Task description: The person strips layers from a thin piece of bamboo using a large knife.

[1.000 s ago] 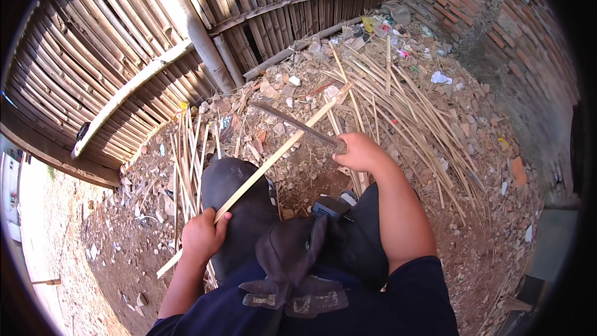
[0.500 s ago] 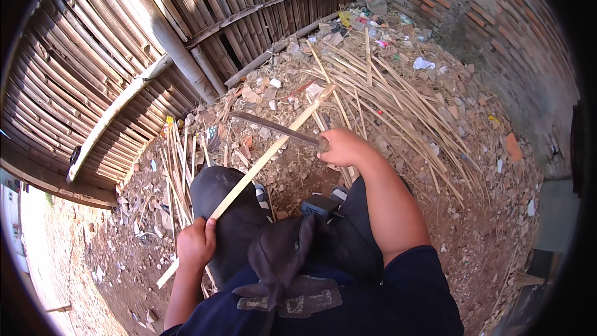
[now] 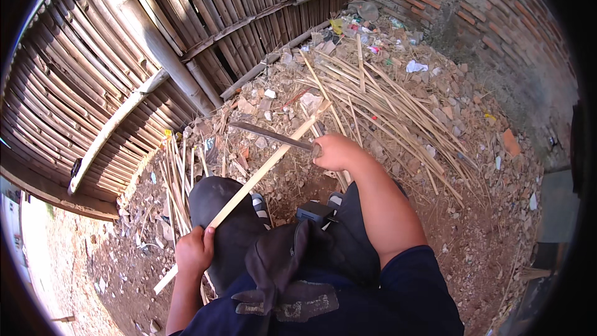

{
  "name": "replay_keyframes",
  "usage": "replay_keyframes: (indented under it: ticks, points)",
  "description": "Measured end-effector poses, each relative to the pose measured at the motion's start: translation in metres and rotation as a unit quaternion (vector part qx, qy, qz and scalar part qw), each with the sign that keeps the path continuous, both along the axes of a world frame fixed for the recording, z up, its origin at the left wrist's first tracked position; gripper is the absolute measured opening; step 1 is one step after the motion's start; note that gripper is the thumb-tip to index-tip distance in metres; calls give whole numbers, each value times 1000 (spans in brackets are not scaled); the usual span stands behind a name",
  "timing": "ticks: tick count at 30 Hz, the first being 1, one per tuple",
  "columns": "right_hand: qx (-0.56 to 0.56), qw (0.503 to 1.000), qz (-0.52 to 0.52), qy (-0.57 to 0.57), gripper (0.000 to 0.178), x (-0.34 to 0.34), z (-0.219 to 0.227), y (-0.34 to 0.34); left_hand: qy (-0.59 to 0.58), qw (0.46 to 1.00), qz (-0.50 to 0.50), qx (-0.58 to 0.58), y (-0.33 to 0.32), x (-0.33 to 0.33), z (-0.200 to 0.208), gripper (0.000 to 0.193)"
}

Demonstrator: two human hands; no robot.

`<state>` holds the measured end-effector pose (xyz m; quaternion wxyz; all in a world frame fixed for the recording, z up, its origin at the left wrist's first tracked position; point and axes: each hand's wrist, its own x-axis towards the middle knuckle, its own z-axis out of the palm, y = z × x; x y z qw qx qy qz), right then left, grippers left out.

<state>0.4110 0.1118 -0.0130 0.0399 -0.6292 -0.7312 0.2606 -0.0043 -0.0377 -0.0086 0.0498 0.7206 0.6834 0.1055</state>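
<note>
A long pale strip of split bamboo or wood (image 3: 252, 180) slants up from lower left to upper right across my left knee. My left hand (image 3: 194, 250) is closed around its lower part, and the tail end sticks out below the fist. In my right hand (image 3: 336, 152) is the handle of a long, straight-bladed knife (image 3: 267, 133), its dark blade pointing left. The blade crosses the strip near its upper end; whether its edge touches or cuts in I cannot tell.
Many loose strips (image 3: 392, 109) lie on rubble at the upper right. Another bundle (image 3: 177, 177) lies left of my knee. A bamboo wall (image 3: 149, 37) stands at the left, a brick wall (image 3: 497, 37) at the right. A small black box (image 3: 315, 213) sits between my legs.
The whole view has shifted slightly. The strip's upper end and the knife appear a little lower in the picture. Both hands keep their holds.
</note>
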Motion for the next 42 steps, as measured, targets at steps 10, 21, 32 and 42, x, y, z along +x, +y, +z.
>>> replay_keyframes:
  ticks: [10,21,32,42]
  points:
    - [-50,997,44,36,57,-2,28,-16,-36,999,-17,-11,1,-11,-8,46]
    - [-26,998,63,10,45,-22,45,-39,-33,999,-24,-31,4,-11,-1,46]
    - [37,999,-36,12,42,17,17,-24,-39,998,-35,-21,6,-7,2,47]
    - [-52,995,39,80,60,18,21,-8,-63,998,-28,-8,2,-9,-2,46]
